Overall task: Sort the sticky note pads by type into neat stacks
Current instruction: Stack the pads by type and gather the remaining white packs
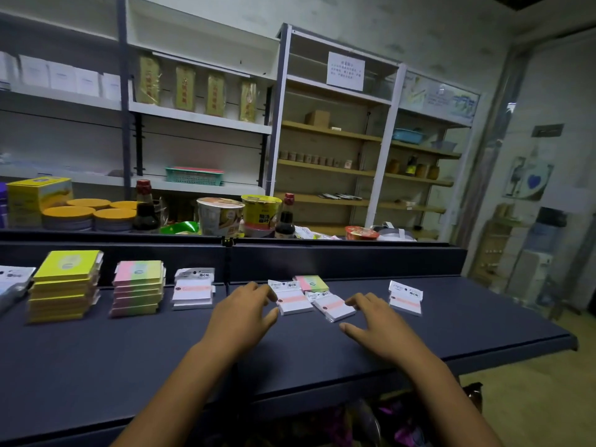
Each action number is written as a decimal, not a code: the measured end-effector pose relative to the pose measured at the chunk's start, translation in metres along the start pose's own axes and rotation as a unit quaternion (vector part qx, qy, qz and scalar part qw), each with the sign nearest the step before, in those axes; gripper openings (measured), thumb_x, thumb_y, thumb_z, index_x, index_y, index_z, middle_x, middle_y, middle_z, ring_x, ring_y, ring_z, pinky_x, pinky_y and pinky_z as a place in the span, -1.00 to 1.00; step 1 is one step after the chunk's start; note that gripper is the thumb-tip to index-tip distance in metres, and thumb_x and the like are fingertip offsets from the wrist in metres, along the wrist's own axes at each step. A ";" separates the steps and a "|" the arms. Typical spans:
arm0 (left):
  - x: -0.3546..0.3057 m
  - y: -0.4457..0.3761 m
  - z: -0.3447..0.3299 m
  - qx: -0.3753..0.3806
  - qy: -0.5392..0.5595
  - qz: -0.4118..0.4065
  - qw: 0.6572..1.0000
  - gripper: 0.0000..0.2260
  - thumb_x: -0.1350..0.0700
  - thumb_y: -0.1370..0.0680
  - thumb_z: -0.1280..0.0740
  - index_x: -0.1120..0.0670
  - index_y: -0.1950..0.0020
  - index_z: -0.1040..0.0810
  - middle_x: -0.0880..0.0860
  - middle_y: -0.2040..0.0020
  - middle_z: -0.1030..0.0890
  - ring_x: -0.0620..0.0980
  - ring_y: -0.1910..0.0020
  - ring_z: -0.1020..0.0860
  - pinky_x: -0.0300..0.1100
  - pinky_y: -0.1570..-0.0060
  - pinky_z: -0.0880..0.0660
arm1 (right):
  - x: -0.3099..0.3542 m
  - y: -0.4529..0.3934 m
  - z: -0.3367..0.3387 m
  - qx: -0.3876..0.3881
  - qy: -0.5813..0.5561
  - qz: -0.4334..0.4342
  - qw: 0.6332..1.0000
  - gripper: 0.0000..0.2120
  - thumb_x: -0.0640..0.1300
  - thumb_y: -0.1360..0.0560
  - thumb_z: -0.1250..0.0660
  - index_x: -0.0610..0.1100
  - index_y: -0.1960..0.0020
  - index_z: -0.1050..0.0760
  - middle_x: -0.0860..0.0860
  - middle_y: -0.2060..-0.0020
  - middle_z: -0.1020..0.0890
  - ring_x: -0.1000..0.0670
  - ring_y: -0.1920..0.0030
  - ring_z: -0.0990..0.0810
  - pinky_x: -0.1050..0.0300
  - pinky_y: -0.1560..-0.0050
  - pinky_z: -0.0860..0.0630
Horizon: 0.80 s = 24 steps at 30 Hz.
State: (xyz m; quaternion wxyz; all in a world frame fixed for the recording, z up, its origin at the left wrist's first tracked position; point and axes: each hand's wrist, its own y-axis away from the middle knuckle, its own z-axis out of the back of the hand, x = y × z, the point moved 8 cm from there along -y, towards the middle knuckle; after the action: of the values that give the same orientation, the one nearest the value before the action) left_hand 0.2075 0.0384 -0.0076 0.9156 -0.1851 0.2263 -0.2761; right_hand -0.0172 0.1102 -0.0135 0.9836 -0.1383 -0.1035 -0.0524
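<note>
Both hands lay over the dark tabletop (451,304), fingers spread and holding nothing. The left hand (240,312) touched the near-left corner of a white pad (294,301) with its fingertips; the right hand (375,321) touched a second white pad (333,306) lying askew just beside the first. A pink-and-green pad (311,283) sat just behind them, and another white pad (405,298) lay apart to the right. At the left stood three stacks: yellow (64,285), pink-and-green (138,287) and white (193,290).
</note>
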 end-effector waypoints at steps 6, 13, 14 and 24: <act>0.011 -0.045 -0.033 0.009 0.011 0.019 1.000 -0.75 -0.14 -0.58 -0.23 -0.12 -0.23 -0.47 -0.13 -0.15 -0.52 -0.10 -0.15 -0.50 -0.16 0.04 -0.48 | -0.020 -0.044 -0.010 -0.005 -0.013 0.000 1.000 -0.58 0.14 -0.54 -0.31 0.05 -0.34 -0.38 0.11 -0.27 -0.45 0.06 -0.34 -0.40 0.09 -0.25 -0.43; 0.024 -0.079 -0.070 0.054 -0.009 0.058 0.997 -0.71 -0.14 -0.58 -0.25 -0.09 -0.26 -0.44 -0.09 -0.19 -0.50 -0.04 -0.18 -0.48 -0.12 0.03 -0.45 | -0.044 -0.090 -0.031 0.011 -0.028 0.009 1.000 -0.55 0.18 -0.53 -0.30 0.07 -0.36 -0.35 0.13 -0.28 -0.44 0.07 -0.35 -0.38 0.09 -0.24 -0.43; 0.026 -0.083 -0.077 0.065 -0.018 0.063 0.996 -0.68 -0.15 -0.58 -0.25 -0.08 -0.29 -0.43 -0.07 -0.21 -0.49 -0.04 -0.21 -0.47 -0.12 -0.01 -0.45 | -0.047 -0.097 -0.033 0.011 -0.029 0.012 0.999 -0.55 0.18 -0.53 -0.30 0.08 -0.36 -0.36 0.13 -0.28 -0.44 0.08 -0.35 -0.38 0.09 -0.22 -0.44; 0.049 -0.115 -0.128 0.184 -0.030 0.147 0.971 -0.32 -0.39 -0.42 -0.31 -0.07 -0.43 -0.35 -0.01 -0.34 -0.38 0.02 -0.33 -0.38 -0.03 -0.23 -0.44 | -0.069 -0.168 -0.058 0.025 -0.062 0.089 0.994 -0.57 0.15 -0.53 -0.32 0.06 -0.34 -0.37 0.11 -0.24 -0.44 0.08 -0.30 -0.41 0.08 -0.26 -0.44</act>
State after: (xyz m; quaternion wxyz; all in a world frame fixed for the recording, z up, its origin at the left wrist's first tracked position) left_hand 0.1298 -0.1073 -0.0757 0.9709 0.0136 0.1689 -0.1694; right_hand -0.0953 -0.0619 -0.0394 0.9792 -0.1256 -0.1524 0.0466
